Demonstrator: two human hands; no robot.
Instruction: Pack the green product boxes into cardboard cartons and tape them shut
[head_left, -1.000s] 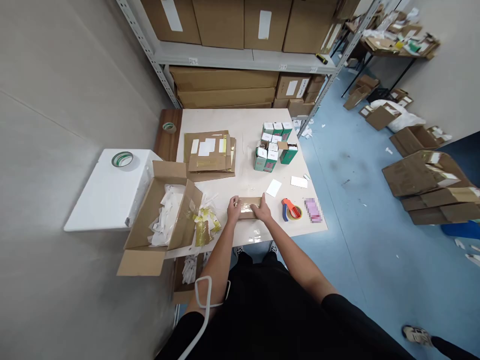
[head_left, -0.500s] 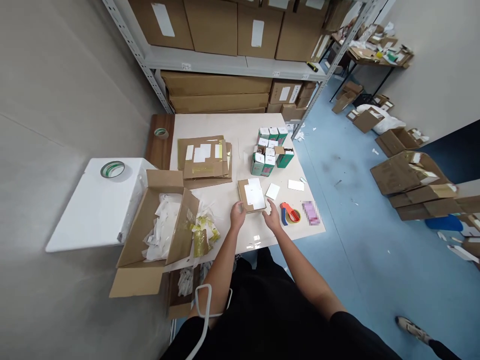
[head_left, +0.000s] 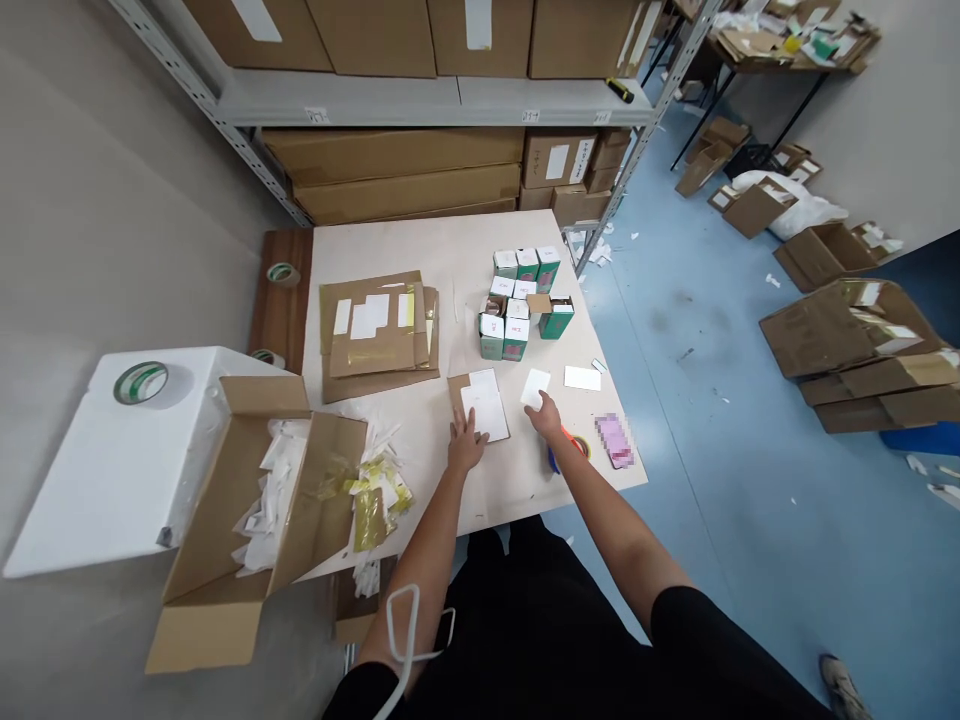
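Observation:
A small flat cardboard box (head_left: 480, 405) with a white label lies on the pale table (head_left: 465, 250). My left hand (head_left: 465, 450) rests at its near edge, fingers spread on the table. My right hand (head_left: 544, 414) reaches to the right of the box, fingertips at a white card (head_left: 535, 386). A red and blue tape dispenser (head_left: 564, 447) sits just under my right wrist, partly hidden by it.
Several green and white cartons (head_left: 521, 300) stand behind the box. A stack of flattened cardboard mailers (head_left: 375, 325) lies at left, an open carton of paper scraps (head_left: 270, 490) hangs off the table's left edge. Tape rolls (head_left: 140, 382), shelves of boxes behind, blue floor at right.
The small box went from held on its edge between both hands to lying flat, label up. My right hand let go and moved right to the white card; the left hand opened.

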